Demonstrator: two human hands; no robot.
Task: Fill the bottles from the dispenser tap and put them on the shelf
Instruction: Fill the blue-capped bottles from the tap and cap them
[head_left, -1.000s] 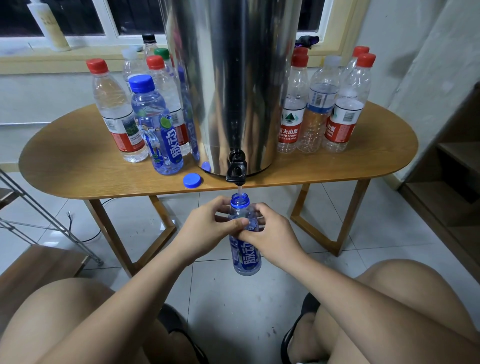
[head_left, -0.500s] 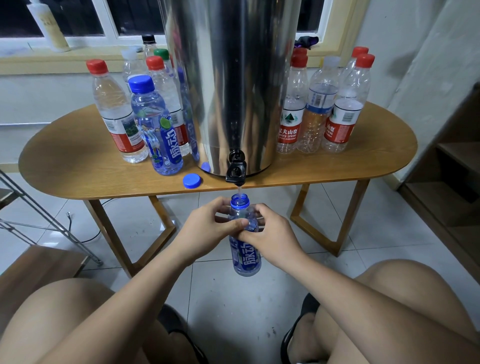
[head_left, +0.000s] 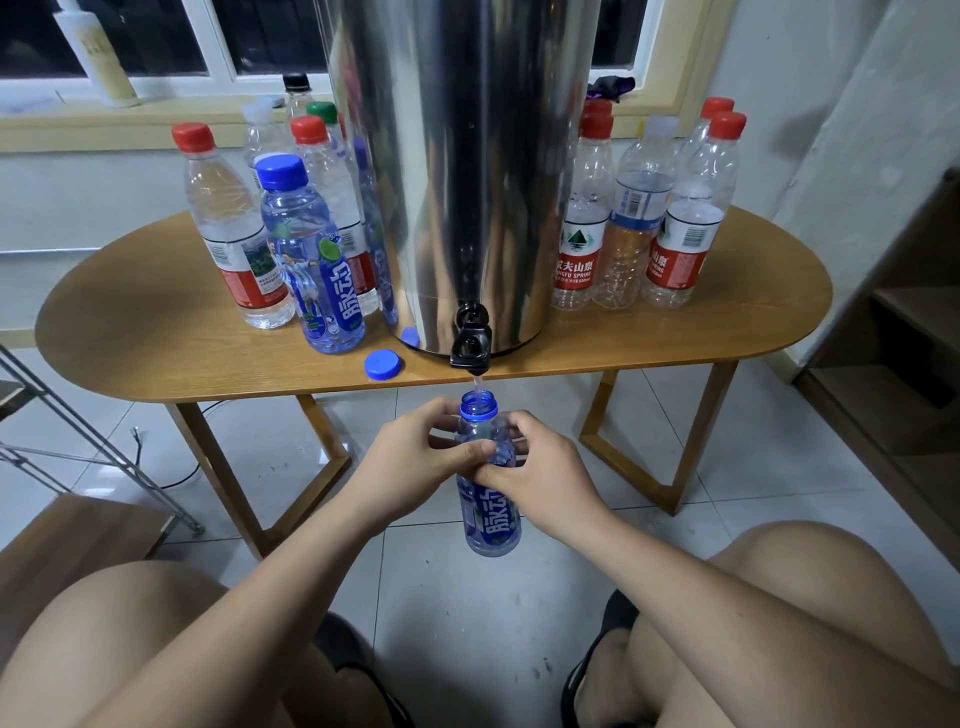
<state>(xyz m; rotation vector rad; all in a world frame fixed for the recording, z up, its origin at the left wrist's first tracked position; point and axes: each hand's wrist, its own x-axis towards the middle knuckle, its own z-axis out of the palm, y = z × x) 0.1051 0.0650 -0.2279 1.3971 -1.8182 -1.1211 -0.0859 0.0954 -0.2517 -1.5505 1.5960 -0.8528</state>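
Head view: left hand (head_left: 410, 460) and right hand (head_left: 548, 475) reach forward below the desk (head_left: 156, 338) edge, fingers (head_left: 441, 411) wrapped round the uncapped blue bottle (head_left: 491, 527), upright under the tap (head_left: 470, 347); a thin stream (head_left: 477, 383) enters its mouth.

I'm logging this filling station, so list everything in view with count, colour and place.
dispenser: one, steel, centre of table
tap: one, black, dispenser base, water streaming
open bottle: one, blue, uncapped, under tap
loose cap: one, blue, table, left of tap
capped blue bottle: one, table, left of dispenser
left bottles: at least five, clear, red, white, green, black caps, table's left
right bottles: at least five, clear, red and white caps, table's right
table: one, wooden, oval
sill bottle: one, white, windowsill, top left
shelves: one unit, wooden, right edge
left hand: grips open bottle
right hand: grips open bottle
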